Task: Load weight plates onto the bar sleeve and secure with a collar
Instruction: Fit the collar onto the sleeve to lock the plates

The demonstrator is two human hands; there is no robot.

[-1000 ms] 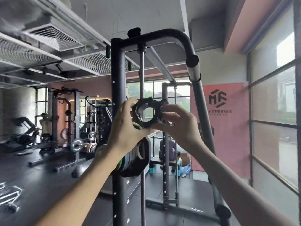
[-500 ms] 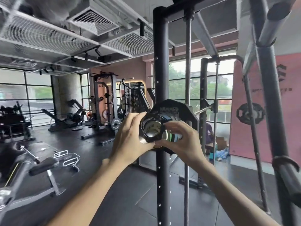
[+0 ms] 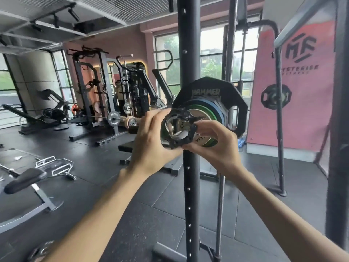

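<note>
A black clamp collar sits around the shiny end of the bar sleeve, held from both sides. My left hand grips its left edge, and my right hand pinches its right edge and lever. Behind the collar on the sleeve are a green plate, a blue plate and a large black plate marked HAMMER. How far the collar stands from the green plate is hidden by my fingers.
The rack's black upright stands just behind my hands, with a guide rod to its right. A bench and a hex bar lie at the left. Another plate hangs at the right by a pink banner.
The view has swung down and closer to the plates. The collar, held up in the air a second ago, now sits over the sleeve end, still in both hands.
</note>
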